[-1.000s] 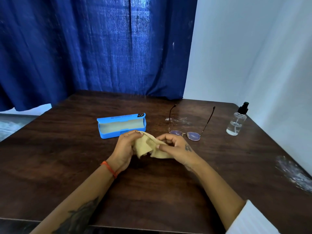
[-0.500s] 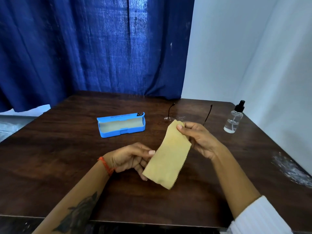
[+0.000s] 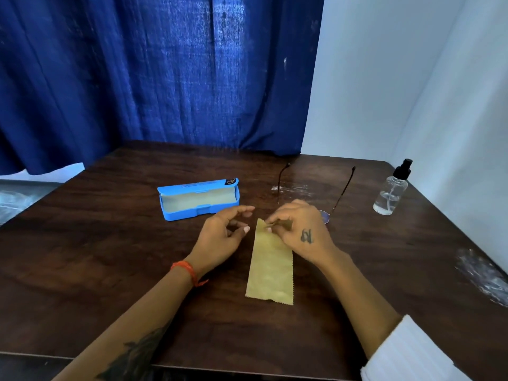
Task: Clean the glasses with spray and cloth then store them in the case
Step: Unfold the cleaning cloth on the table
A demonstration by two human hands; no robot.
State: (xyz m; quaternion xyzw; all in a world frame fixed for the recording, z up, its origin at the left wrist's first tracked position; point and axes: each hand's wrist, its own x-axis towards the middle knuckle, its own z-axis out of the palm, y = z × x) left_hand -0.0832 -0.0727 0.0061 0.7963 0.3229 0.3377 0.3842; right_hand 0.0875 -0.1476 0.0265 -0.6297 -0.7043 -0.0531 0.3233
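The cloth [image 3: 270, 268] hangs as a long folded strip over the bench [image 3: 110, 257], its top edge pinched between the thumb and fingers [image 3: 270, 229] of the right hand [image 3: 301, 232]; its zigzag lower edge is near the bench, though contact cannot be told. The left hand [image 3: 222, 235] is just left of the cloth's top, fingers loosely curled and apart, holding nothing and not touching the cloth. The glasses [image 3: 324, 215] lie behind the right hand, arms unfolded and pointing away, one lens partly hidden by the hand. The open blue case [image 3: 198, 199] sits beyond the left hand. The spray bottle [image 3: 391, 192] stands upright, well apart at the right.
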